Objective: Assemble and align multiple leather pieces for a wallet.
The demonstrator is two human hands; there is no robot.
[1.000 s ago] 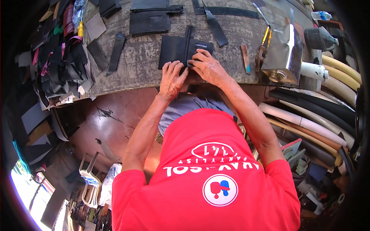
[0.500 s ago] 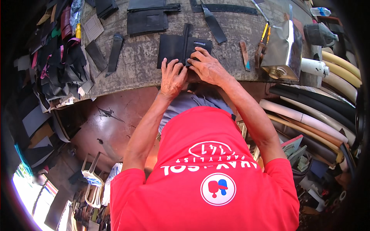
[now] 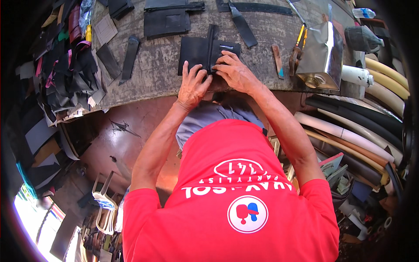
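Note:
A flat black leather wallet piece (image 3: 193, 49) lies near the table's front edge, with a narrow dark strip (image 3: 211, 39) running up its middle past the far edge. Its right half has a small shiny window (image 3: 226, 47). My left hand (image 3: 193, 85) rests on the near edge of the piece, fingers apart, the index finger stretched forward. Beside the strip, my right hand (image 3: 237, 72) has its fingers bent, thumb and fingertips closed on the piece near the middle. What lies under the fingertips is hidden.
Black leather panels (image 3: 167, 25) and loose strips (image 3: 242, 27) lie beyond my hands. Right of them are a wooden-handled blade (image 3: 277, 61), pliers-like yellow tool (image 3: 299, 41) and a metal can (image 3: 321, 56). Leather scraps (image 3: 70, 74) heap up at left; material rolls (image 3: 349, 135) stack at right.
My left hand has shifted slightly left, its index finger stretching farther out. My right fingers have moved a little along the piece, which sits slightly farther away.

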